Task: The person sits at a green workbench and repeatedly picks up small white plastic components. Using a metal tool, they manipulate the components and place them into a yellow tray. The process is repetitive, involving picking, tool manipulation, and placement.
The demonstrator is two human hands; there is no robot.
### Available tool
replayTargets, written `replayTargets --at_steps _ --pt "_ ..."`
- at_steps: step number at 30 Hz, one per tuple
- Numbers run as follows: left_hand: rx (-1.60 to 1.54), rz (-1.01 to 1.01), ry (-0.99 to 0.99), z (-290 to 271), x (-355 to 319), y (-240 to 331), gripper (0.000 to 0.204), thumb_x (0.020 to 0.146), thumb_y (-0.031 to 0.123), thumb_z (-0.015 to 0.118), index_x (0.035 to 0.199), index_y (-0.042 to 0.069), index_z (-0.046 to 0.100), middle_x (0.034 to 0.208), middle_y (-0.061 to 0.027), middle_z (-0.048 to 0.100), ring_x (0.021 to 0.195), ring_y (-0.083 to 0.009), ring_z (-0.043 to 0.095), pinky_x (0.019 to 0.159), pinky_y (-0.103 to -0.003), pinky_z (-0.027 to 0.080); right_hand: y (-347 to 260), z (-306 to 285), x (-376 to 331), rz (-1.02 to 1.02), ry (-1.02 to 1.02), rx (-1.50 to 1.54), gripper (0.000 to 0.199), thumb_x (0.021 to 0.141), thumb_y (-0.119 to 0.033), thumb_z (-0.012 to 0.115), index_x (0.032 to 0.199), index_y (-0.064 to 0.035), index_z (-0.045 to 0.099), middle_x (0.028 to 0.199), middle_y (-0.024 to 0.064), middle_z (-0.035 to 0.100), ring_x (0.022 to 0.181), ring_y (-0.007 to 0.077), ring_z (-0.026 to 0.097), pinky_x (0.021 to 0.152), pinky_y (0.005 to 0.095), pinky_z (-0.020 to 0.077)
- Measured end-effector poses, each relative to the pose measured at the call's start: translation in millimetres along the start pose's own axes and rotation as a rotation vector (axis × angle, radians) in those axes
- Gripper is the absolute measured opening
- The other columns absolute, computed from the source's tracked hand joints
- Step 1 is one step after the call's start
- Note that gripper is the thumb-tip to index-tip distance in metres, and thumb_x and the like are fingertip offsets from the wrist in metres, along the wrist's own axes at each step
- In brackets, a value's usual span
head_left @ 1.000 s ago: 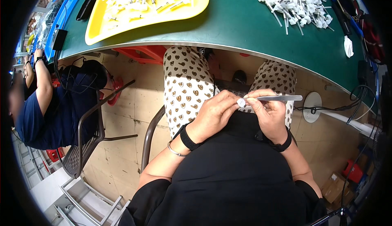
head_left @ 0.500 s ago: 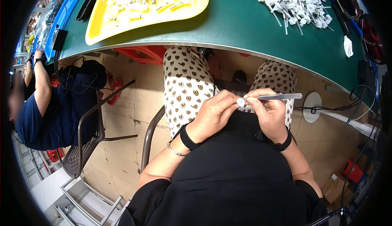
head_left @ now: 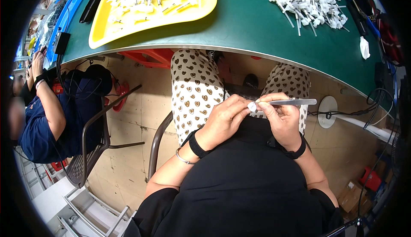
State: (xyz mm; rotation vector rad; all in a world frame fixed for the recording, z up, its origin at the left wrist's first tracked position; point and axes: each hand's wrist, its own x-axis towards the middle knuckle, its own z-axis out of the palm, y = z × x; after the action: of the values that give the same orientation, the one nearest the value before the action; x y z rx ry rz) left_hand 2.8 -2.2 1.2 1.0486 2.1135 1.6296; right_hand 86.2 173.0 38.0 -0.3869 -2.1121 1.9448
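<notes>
While the small white plastic part is pinched between the closed fingertips of the left hand, metal tweezers are gripped by the right hand, tips touching it. The part is judged light, stiff and slippery (easily dropped); it is best held by its sides, just beyond the thumb.

Green table, yellow tray, white heart-patterned trousers, silver tweezers.

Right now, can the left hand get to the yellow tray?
Probably not at once: the left hand pinches a small white part over the lap, and the yellow tray lies far across the green table.
</notes>
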Motion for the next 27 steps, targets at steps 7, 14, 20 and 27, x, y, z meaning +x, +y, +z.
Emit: replayTargets --at_steps 7,14,20,27 --pt "0.007 -0.009 0.007 1 -1 -1 0.018 0.094 -0.003 0.073 0.112 -0.001 0.075 0.101 -0.0127 0.072 0.09 -0.0266 0.072 0.077 -0.034 0.059 -2 -3 2 -0.053 -0.05 -0.13 0.005 0.099 -0.002 0.071 0.101 0.0027 0.072 0.091 0.0079 0.075 0.078 0.0129 0.07 0.07 0.0277 0.0553" --pt "0.021 -0.011 -0.006 2 -4 -3 0.019 0.094 -0.004 0.072 0.112 0.0 0.074 0.102 -0.0129 0.072 0.09 -0.0271 0.072 0.077 -0.035 0.059 -7 -6 5 -0.205 -0.126 -0.337 0.005 0.098 -0.002 0.072 0.101 0.0022 0.072 0.092 0.0086 0.075 0.081 0.0158 0.071 0.071 0.0302 0.055" --pt "0.01 0.036 0.051 1 0 -1 0.021 0.09 -0.005 0.075 0.11 0.001 0.074 0.1 -0.0119 0.071 0.088 -0.0265 0.072 0.075 -0.035 0.058 -9 -3 -5 -0.046 0.029 0.012 0.013 0.096 0.0 0.074 0.109 0.002 0.071 0.106 0.0108 0.073 0.087 0.0149 0.07 0.078 0.0297 0.058" --pt "0.305 0.119 0.171 -8 4 10 0.026 0.084 -0.003 0.08 0.108 0.004 0.075 0.094 -0.0096 0.07 0.082 -0.0264 0.071 0.07 -0.036 0.057 -4 -10 -5 -0.024 -0.013 0.036 0.016 0.097 0.0 0.074 0.112 0.0022 0.068 0.108 0.0098 0.072 0.088 0.0111 0.068 0.078 0.0259 0.0559"
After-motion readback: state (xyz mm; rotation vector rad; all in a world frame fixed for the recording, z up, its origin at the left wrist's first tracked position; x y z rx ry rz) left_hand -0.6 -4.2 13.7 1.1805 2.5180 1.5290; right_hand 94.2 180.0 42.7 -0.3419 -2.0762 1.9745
